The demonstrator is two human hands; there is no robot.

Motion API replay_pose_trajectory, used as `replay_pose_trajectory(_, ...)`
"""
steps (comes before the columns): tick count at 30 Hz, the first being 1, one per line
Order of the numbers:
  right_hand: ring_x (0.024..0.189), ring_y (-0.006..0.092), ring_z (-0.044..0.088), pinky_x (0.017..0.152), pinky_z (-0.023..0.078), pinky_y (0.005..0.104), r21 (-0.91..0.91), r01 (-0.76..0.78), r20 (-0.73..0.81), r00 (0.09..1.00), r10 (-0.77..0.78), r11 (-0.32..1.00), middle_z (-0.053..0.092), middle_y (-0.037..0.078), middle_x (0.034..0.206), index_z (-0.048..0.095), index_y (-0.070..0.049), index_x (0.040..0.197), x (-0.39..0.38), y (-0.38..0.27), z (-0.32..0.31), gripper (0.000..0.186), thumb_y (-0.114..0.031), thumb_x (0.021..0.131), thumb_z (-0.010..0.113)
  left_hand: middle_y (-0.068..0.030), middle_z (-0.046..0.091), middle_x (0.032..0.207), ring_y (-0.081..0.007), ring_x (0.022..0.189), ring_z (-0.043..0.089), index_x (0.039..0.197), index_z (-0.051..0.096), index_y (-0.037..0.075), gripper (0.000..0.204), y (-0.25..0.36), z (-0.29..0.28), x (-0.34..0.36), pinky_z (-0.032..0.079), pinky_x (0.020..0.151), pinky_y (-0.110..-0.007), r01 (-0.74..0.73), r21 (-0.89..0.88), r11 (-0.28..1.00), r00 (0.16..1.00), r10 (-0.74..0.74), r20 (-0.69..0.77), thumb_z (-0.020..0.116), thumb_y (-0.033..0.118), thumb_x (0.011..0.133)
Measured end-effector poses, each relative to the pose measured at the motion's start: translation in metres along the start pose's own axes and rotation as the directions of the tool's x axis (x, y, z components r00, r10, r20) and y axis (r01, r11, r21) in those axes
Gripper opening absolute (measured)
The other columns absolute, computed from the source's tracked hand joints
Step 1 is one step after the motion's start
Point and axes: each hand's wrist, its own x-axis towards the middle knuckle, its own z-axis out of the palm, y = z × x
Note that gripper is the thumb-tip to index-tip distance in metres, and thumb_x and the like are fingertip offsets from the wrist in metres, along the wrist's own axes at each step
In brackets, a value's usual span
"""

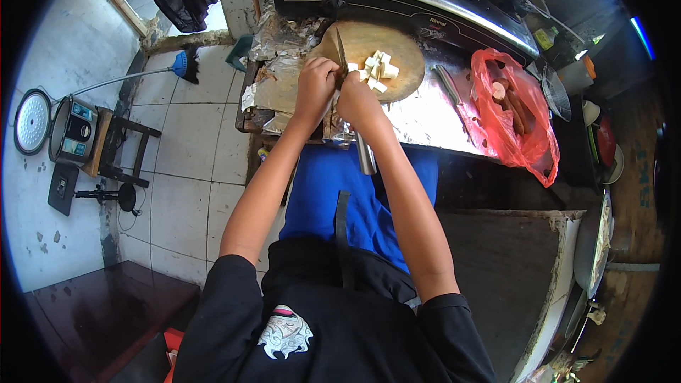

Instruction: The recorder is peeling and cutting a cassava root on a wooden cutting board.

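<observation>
My right hand (pixel 358 103) is closed on a knife (pixel 340 50); its blade points away from me over the round wooden chopping board (pixel 404 53), and a silver end shows below my wrist. My left hand (pixel 316 89) is just left of the blade, fingers curled, with whatever they hold hidden. White cut chunks (pixel 379 69) lie on the board to the right of the blade. A second knife (pixel 450 89) lies on the foil-covered counter beside a red plastic bag (pixel 532 120) containing brown sausage-like pieces (pixel 514 110).
A steel stove (pixel 404 0) stands behind the board, with a strainer (pixel 557 96) and a pan (pixel 596 241) at the right. At the left are a rice cooker (pixel 74 128) on a wooden stool (pixel 131 149), a broom (pixel 181 64) and a dark table (pixel 106 319).
</observation>
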Motion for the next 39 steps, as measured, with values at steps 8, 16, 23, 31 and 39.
replay_pose_trajectory(8, 0.065, 0.0435, 0.066, 0.061, 0.052, 0.0489, -0.078, -0.079, 0.164, 0.982, 0.091, 0.994, 0.062, 0.035, 0.076, 0.044, 0.014, 0.1, -0.014, 0.001, -0.031, 0.026, -0.006, 0.084, 0.044, -0.0142, 0.062, 0.081, -0.0336, 0.085, 0.057, 0.079, 0.061, 0.0, 0.002, 0.002, 0.003, -0.004, 0.045, 0.077, -0.041, -0.017, 0.102, 0.995, 1.0, 0.015, 0.021, 0.061, 0.001, 0.079)
replay_pose_trajectory(16, 0.048, 0.0241, 0.058, 0.043, 0.046, 0.0375, 0.159, -0.078, -0.013, 0.997, 0.081, 0.984, 0.057, 0.018, 0.064, 0.045, 0.006, 0.095, -0.046, 0.001, -0.074, 0.02, -0.012, 0.09, 0.049, -0.0168, 0.068, 0.091, -0.0318, 0.092, 0.063, 0.107, 0.064, -0.002, 0.02, 0.023, 0.009, 0.002, 0.049, 0.082, -0.04, 0.272, -0.151, 0.95, 0.954, -0.287, -0.087, 0.053, 0.009, 0.094)
replay_pose_trajectory(23, 0.044, 0.0051, 0.037, 0.039, 0.035, 0.0233, 0.758, -0.322, 0.365, 0.93, 0.041, 0.568, 0.04, -0.003, 0.061, 0.043, -0.007, 0.12, -0.058, -0.008, -0.068, 0.027, -0.016, 0.095, 0.049, -0.0227, 0.053, 0.131, -0.032, 0.12, 0.052, 0.134, 0.035, -0.012, 0.071, 0.054, -0.013, 0.032, 0.04, 0.104, -0.045, 0.606, -0.597, -0.525, 0.496, -0.337, 0.8, 0.016, 0.047, 0.101)
replay_pose_trajectory(31, 0.046, 0.0079, 0.044, 0.039, 0.039, 0.0255, 0.748, -0.103, -0.018, 0.984, 0.175, 0.655, 0.046, 0.0, 0.063, 0.044, -0.002, 0.114, -0.042, 0.016, -0.039, 0.024, -0.017, 0.095, 0.048, -0.0229, 0.056, 0.127, -0.0318, 0.117, 0.056, 0.132, 0.041, -0.008, 0.059, 0.042, -0.001, 0.041, 0.044, 0.102, -0.043, 0.665, -0.628, -0.406, 0.393, -0.524, 0.755, 0.022, 0.04, 0.103)
replay_pose_trajectory(39, 0.041, 0.0056, 0.038, 0.036, 0.035, 0.0237, 0.86, 0.009, -0.233, 0.897, 0.375, 0.511, 0.04, -0.004, 0.056, 0.044, -0.007, 0.104, -0.081, 0.044, -0.062, 0.011, -0.016, 0.098, 0.046, -0.0166, 0.053, 0.135, -0.0268, 0.125, 0.05, 0.132, 0.052, 0.003, 0.045, 0.042, 0.011, 0.065, 0.038, 0.106, -0.041, 0.385, 0.111, 0.916, 0.739, -0.378, 0.557, 0.039, 0.032, 0.1)
